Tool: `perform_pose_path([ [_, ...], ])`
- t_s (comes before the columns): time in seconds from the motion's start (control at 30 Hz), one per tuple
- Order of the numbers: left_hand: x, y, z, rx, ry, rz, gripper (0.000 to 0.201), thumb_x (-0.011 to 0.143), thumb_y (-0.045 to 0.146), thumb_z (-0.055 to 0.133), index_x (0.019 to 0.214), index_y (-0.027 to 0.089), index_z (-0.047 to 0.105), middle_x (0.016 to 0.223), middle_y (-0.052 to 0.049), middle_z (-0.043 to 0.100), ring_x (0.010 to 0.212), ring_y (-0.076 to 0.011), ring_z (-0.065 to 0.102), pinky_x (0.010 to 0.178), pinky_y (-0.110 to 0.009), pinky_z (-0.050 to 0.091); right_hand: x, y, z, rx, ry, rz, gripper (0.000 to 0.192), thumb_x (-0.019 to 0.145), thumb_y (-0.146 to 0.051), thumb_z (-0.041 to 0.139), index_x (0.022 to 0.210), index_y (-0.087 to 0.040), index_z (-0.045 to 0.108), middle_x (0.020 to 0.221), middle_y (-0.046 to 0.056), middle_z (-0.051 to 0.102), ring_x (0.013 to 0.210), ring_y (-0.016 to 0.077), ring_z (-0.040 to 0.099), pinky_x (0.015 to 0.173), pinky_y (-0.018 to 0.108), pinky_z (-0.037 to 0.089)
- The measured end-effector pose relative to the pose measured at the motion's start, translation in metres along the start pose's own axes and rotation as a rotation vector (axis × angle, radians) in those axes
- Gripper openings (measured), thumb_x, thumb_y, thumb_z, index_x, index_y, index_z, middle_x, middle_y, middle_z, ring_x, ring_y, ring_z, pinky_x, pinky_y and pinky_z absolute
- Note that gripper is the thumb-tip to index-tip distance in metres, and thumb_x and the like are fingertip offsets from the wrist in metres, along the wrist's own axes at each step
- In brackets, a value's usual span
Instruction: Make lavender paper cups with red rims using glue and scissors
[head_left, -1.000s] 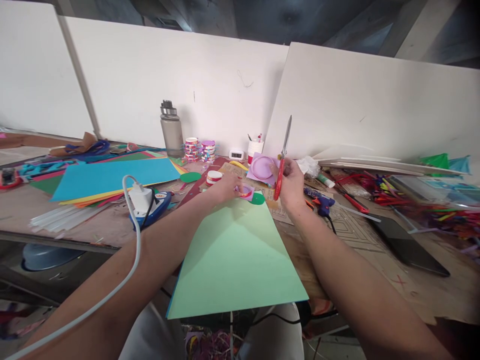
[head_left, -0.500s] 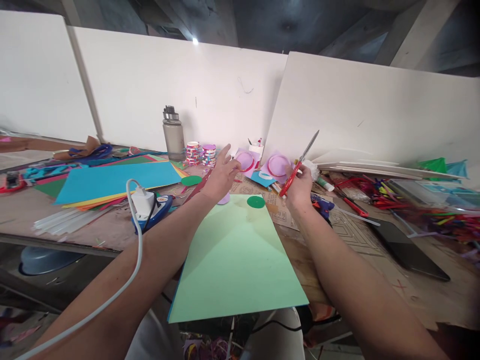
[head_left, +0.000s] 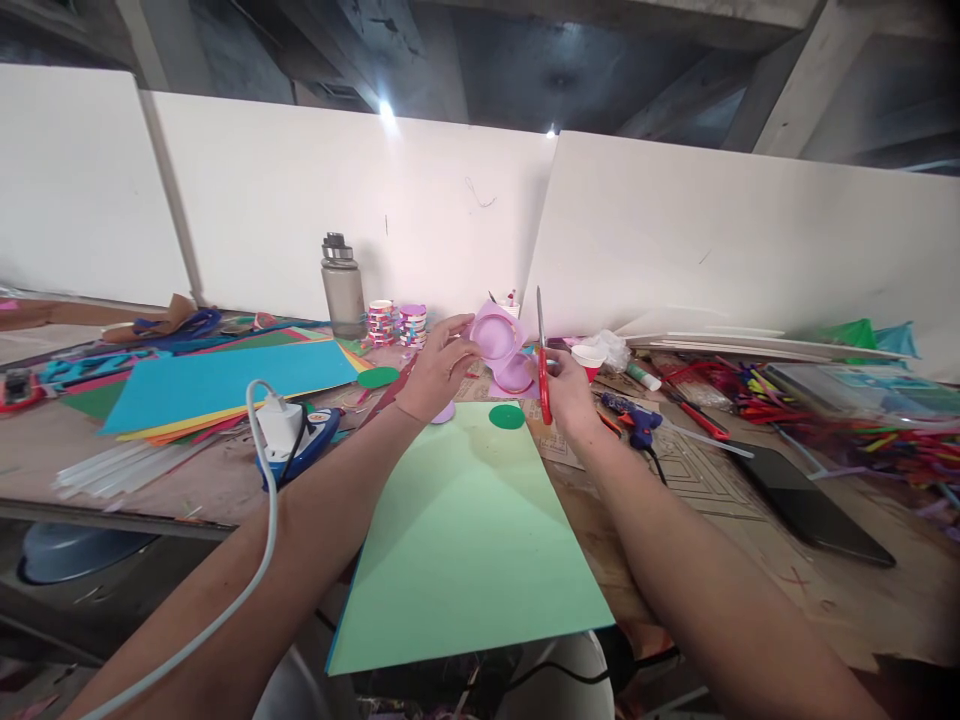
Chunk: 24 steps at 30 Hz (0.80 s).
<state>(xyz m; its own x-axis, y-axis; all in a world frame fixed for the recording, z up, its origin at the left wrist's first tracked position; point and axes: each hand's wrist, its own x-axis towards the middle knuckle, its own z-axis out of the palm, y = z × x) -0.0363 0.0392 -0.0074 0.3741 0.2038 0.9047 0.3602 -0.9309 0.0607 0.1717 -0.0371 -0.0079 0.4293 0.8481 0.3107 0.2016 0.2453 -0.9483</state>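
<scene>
My left hand (head_left: 441, 368) grips the left edge of a light purple paper piece (head_left: 496, 336), which has a round raised rim on it. A second purple piece (head_left: 514, 374), also with a round ring, lies just below and partly behind the first, close to my right fingers; whether they touch it I cannot tell. My right hand (head_left: 568, 388) is closed around red-handled scissors (head_left: 544, 385), blades pointing up. Nearer to me, a pale green sheet (head_left: 472, 540) bears a dark green disc (head_left: 507, 416) near its far edge. Another purple disc (head_left: 444, 413) is partly hidden by my left wrist.
A bottle (head_left: 342, 290) and two striped round stacks (head_left: 381, 323) stand at the back. Left are coloured sheets (head_left: 232, 375) and a charger with a white cable (head_left: 282, 425). Right are a red cup (head_left: 590, 360), a blue glue gun (head_left: 643, 425) and a black tablet-like slab (head_left: 802, 500).
My left hand has taken hold of a purple piece. My right hand has moved left with the scissors, which now point more upright. The red cup has come into sight.
</scene>
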Motion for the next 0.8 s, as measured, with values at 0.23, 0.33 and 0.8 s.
perform_pose_path([
  [0.23,0.003,0.013,-0.002,-0.017,-0.035,-0.092,0.021,0.099,0.023,0.052,0.093,0.022,0.072,0.138,-0.013,0.054,0.133,-0.0243,0.052,0.109,-0.045,0.05,-0.003,-0.001,0.003,-0.007,-0.011,-0.012,0.053,0.063,-0.051,0.076,0.103,-0.017,0.066,0.069,-0.001,0.065,0.057,0.0147,0.054,0.053,0.029,0.042],
  [0.33,0.004,0.016,-0.002,-0.027,-0.051,-0.106,0.02,0.098,0.021,0.053,0.094,0.022,0.073,0.137,-0.013,0.054,0.132,-0.0254,0.052,0.107,-0.045,0.051,-0.003,0.0,0.003,-0.005,-0.014,-0.01,0.054,0.063,-0.052,0.076,0.103,-0.017,0.067,0.07,-0.001,0.066,0.058,0.0151,0.055,0.053,0.029,0.043],
  [0.8,0.003,0.017,0.008,-0.216,0.059,-0.479,0.005,0.084,0.021,0.07,0.089,0.02,0.073,0.123,-0.01,0.06,0.106,-0.02,0.061,0.086,-0.033,0.058,0.002,0.007,0.0,-0.029,0.043,-0.036,0.057,0.069,-0.052,0.077,0.111,-0.014,0.068,0.069,0.0,0.065,0.057,0.0165,0.055,0.054,0.03,0.045],
])
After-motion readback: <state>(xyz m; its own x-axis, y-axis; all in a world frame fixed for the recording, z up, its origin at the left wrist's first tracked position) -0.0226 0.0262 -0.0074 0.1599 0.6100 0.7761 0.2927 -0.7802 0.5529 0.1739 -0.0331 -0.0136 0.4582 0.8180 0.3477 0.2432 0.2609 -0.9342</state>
